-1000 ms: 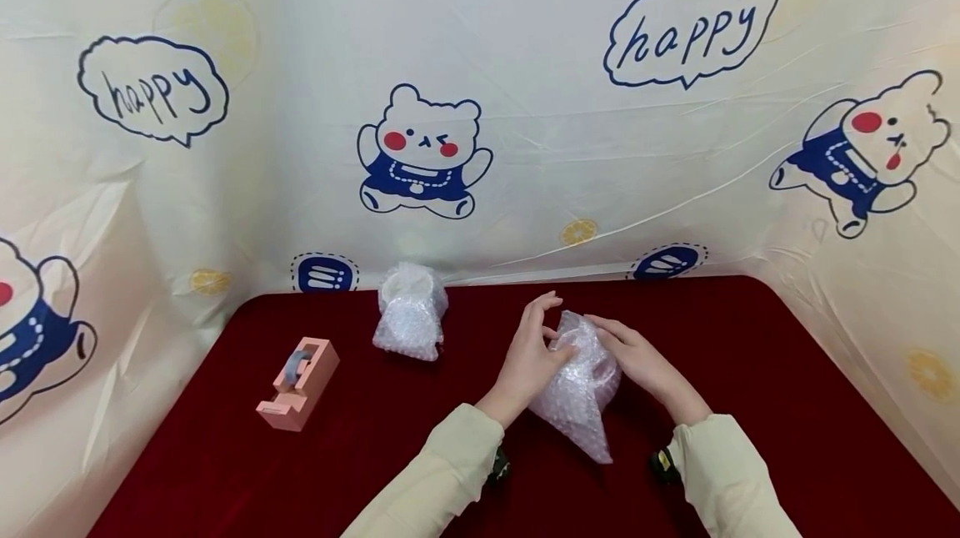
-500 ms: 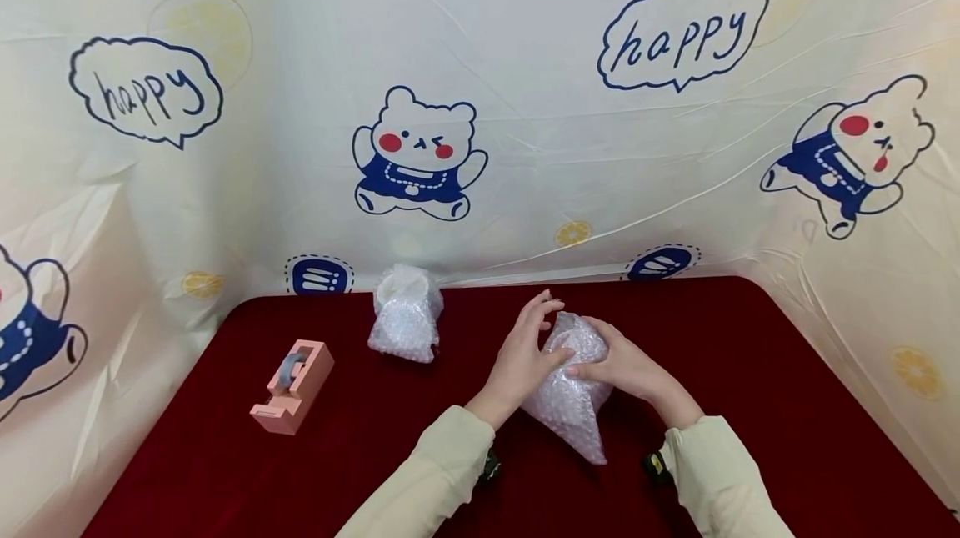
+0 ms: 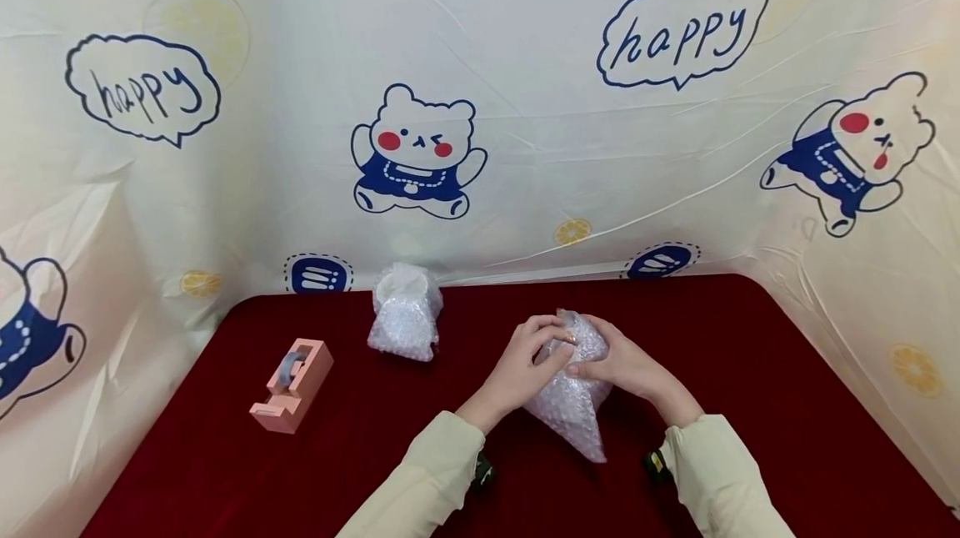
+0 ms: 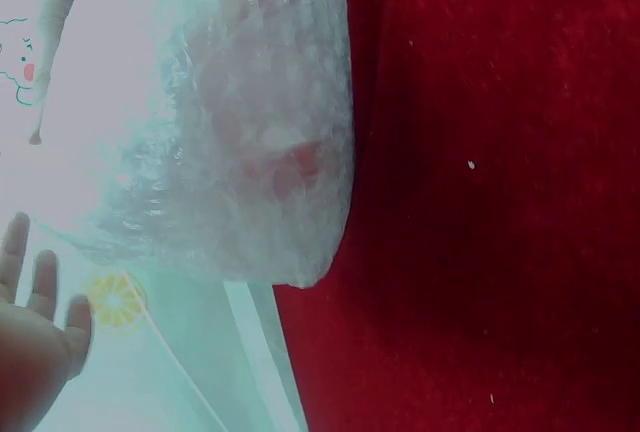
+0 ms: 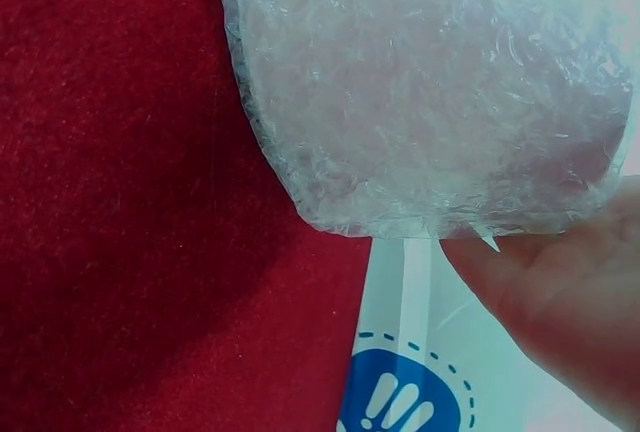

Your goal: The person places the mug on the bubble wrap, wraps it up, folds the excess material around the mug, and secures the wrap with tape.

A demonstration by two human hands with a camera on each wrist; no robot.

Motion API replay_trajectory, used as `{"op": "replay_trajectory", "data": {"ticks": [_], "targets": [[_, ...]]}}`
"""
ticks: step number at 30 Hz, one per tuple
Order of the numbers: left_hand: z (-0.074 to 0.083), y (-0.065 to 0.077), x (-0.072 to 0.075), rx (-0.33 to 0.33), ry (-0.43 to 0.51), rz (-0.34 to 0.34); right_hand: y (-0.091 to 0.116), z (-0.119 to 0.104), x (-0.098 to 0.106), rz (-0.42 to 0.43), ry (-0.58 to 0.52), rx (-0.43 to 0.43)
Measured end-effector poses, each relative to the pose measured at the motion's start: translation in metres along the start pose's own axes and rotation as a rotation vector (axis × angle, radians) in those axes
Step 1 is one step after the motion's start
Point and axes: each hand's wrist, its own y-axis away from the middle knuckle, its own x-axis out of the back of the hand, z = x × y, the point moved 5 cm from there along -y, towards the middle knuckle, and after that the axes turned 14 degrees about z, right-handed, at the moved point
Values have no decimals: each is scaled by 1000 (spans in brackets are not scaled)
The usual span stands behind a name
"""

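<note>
A bundle in clear bubble wrap (image 3: 573,409) stands on the red table, its loose corner pointing toward me. My right hand (image 3: 633,367) grips it from the right, thumb on the front and fingers over the far side. From the left, my left hand (image 3: 517,367) bends over its top, thumb and forefinger tips close together on the wrap. A small clear strip, perhaps tape, shows near those fingertips. The left wrist view shows the wrapped bundle (image 4: 240,132) close up; in the right wrist view the palm lies against the wrap (image 5: 430,102).
Another bubble-wrapped bundle (image 3: 407,317) sits near the table's back edge. A pink tape dispenser (image 3: 292,388) with a grey-blue roll stands to the left. A printed cloth backdrop (image 3: 517,146) rises behind and beside the dark red table (image 3: 360,455).
My right thumb has come round onto the bundle's front. My left fingers, raised beforehand, have bent down onto its top. The dispenser and the other bundle have stayed put.
</note>
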Motion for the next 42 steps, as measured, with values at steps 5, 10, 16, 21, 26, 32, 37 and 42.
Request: {"op": "replay_trajectory", "data": {"ticks": [5,10,16,21,26,32,37,42], "targets": [[1,0,1,6,-67,21,0,3,1,8,2,-23],[0,-1,0,28,-79,6,0,4,1,4,-9,-26],[-3,0,-1,81,-58,-43,0,3,0,-1,-11,-21],[-4,1,-1,102,-63,-30,-1,3,0,-1,-12,-11],[-3,0,-2,114,-100,-5,0,4,-1,-5,-21,-21],[-5,2,-2,190,-90,-3,0,5,-1,-1,-18,-22],[-7,4,-1,228,-100,-17,0,5,-1,-3,-15,-23],[-4,2,0,210,-168,-41,0,4,-1,-5,-14,-34]]}}
